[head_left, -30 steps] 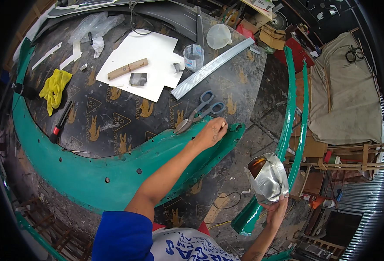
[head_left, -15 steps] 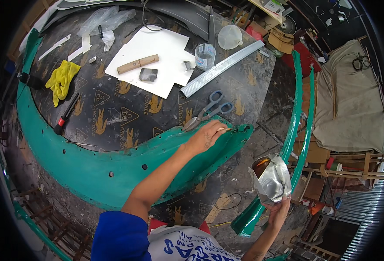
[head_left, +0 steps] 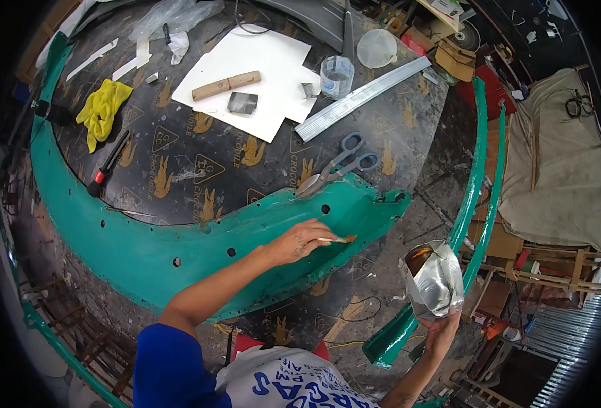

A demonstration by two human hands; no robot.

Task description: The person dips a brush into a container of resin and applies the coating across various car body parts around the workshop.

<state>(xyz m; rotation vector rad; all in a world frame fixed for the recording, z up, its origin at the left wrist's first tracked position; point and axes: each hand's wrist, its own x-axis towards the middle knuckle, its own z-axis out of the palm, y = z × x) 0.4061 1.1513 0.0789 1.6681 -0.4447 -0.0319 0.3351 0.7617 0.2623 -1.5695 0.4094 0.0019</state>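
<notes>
My left hand (head_left: 295, 242) pinches a small brush (head_left: 338, 239) with a pale handle. Its amber-wet tip rests on or just over the green curved panel (head_left: 130, 262), near that panel's right end. The panel has several holes and sweeps across the table to the far left. My right hand (head_left: 440, 333) grips a cut-open silvery container (head_left: 438, 289) from below, off to the right, with amber liquid inside. A pair of scissors (head_left: 341, 166) lies against the panel's upper edge, beyond my left hand.
On the dark printed tabletop (head_left: 198, 153) lie a white sheet (head_left: 246, 68) with a wooden stick (head_left: 227, 86), a metal bar (head_left: 361, 98), a clear cup (head_left: 337, 76), yellow gloves (head_left: 103, 112) and a red-black brush (head_left: 108, 166). Glossy green strips (head_left: 469, 197) stand at the right.
My left hand has moved down and left, taking the brush from the panel's tip to its inner surface. My right hand still holds the silvery container, little changed. The whole view has shifted slightly.
</notes>
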